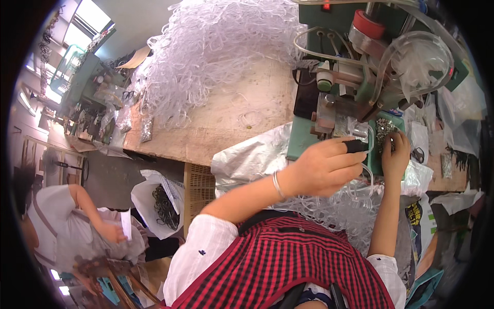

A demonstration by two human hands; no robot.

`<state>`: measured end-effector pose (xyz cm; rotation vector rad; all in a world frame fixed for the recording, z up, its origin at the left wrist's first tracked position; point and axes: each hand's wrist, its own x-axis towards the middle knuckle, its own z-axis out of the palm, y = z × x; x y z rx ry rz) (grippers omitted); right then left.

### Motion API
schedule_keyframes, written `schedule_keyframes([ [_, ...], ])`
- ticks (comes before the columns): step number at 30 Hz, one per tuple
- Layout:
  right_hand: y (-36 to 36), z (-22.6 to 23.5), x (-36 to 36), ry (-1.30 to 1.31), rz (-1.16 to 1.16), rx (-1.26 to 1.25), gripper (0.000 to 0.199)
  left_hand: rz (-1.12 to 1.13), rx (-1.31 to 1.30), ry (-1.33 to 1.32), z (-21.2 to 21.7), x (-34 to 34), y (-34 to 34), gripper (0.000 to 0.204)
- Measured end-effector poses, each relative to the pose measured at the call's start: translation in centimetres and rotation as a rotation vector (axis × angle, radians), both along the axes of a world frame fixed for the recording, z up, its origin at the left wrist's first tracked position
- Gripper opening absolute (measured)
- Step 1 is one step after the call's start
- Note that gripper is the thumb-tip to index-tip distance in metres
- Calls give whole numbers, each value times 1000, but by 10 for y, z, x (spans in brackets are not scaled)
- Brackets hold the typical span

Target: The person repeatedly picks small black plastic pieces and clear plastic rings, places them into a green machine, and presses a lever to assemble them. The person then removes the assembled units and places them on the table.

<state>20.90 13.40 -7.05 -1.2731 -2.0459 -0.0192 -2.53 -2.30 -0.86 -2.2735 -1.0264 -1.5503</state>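
My left hand (329, 167), with a black sleeve on one finger and a bangle at the wrist, is closed in front of the green bench machine (355, 56). At its fingertips is a clear plastic strap loop (371, 177), which hangs below the fingers. To the right, my right hand (397, 157) dips its bent fingers into small shiny metal pieces (385, 131) in a green tray (377, 164). What those fingertips pinch is too small to make out. The machine's metal work head (325, 110) stands just beyond my left hand.
A large heap of clear plastic loops (221, 56) covers the back of the wooden table (252, 110). Silvery sheeting (252, 157) lies at the front edge; more clear loops (334, 213) gather by my apron. A white sack of dark loops (159, 198) and another person (77, 221) are at left.
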Motion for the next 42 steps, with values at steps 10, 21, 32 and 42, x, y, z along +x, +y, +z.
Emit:
schedule_keyframes([
  [10, -19, 16, 3, 487, 49, -201, 14, 634, -309, -301, 43, -129, -10, 20],
  [21, -47, 3, 38, 415, -114, -152, 17, 773, -512, -321, -77, -187, 3, 9],
  [32, -67, 60, 13, 456, 193, -281, 16, 331, -546, -806, -46, -181, -12, 20],
  [42, -47, 72, -81, 878, 461, -552, 43, -25, -592, -1288, -88, -130, -5, 14],
])
